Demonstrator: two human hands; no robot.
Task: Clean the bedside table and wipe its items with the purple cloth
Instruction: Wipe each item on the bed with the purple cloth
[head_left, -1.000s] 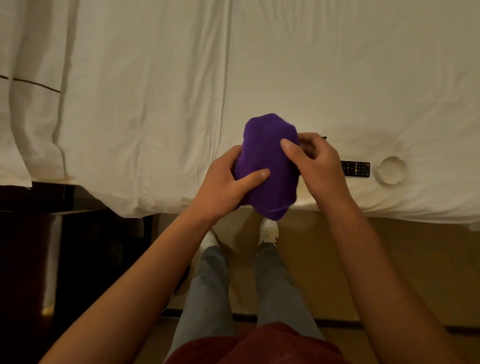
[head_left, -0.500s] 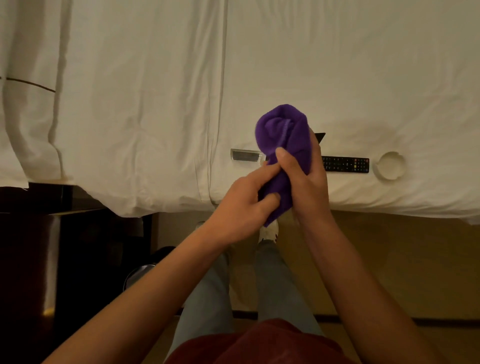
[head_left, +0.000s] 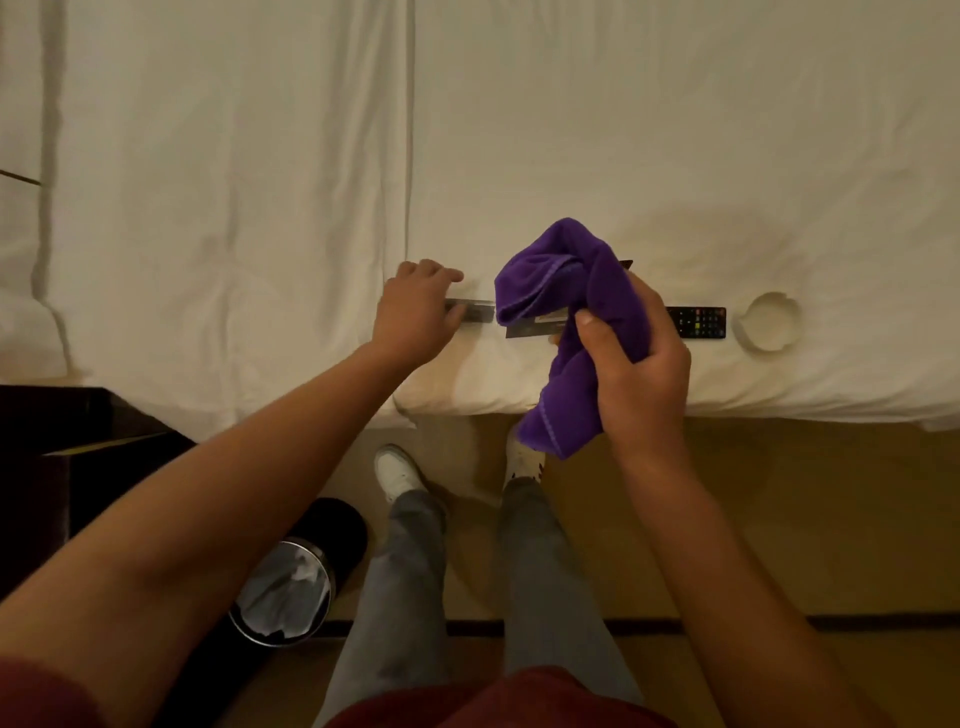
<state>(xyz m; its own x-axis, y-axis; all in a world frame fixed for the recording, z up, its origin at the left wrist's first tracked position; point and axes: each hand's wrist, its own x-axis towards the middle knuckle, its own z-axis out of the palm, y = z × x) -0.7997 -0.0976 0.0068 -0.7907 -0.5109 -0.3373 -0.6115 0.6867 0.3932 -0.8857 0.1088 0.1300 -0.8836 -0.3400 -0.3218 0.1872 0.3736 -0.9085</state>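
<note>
I saw the purple cloth (head_left: 566, 312) bunched in my right hand (head_left: 636, 364), fingers curled round it, above the bed's (head_left: 260, 182) near edge. My left hand (head_left: 415, 317) had let go of the cloth and reached a flat grey item (head_left: 475, 310) on the bed, fingers bent over it; I judged that one next for wiping. A second grey item (head_left: 535, 325), remote (head_left: 696, 322) and ashtray (head_left: 766, 322) lay further along that edge.

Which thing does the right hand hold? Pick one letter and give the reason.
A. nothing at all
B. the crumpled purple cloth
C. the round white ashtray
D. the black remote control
B: the right hand has its fingers curled round the crumpled purple cloth, held above the edge of the white bed sheet, while the black remote control and the round white ashtray lie on the sheet untouched.
</note>
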